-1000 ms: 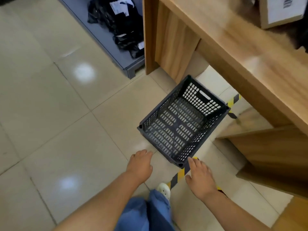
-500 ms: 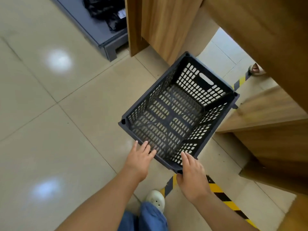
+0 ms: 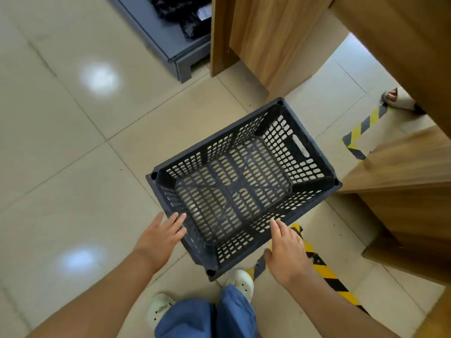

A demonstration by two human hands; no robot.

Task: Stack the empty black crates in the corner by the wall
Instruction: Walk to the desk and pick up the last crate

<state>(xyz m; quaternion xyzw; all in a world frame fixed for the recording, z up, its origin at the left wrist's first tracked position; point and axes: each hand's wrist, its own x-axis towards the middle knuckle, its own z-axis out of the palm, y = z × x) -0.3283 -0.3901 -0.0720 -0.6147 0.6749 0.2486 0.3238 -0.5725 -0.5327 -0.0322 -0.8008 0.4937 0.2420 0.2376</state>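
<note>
stage: early, one empty black crate [image 3: 241, 189] sitting on the tiled floor [image 3: 73, 167] beside the wooden desk [image 3: 402, 167] | left hand [image 3: 159, 236] and right hand [image 3: 288, 252] lying open-fingered against its near walls, gripping nothing | remaining: lifting, carrying, stacking; no stack or corner showing

Storeroom or warehouse: hazard tape [image 3: 324, 269] on tiled floor [image 3: 73, 191], grey shelving [image 3: 170, 45].

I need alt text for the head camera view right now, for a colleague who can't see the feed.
Seen from above, an empty black perforated crate sits on a tiled floor with the person's left hand and right hand open at its near sides, fingers touching the rim, no closed grip. Wooden furniture and yellow-black floor tape lie to the right.
</note>
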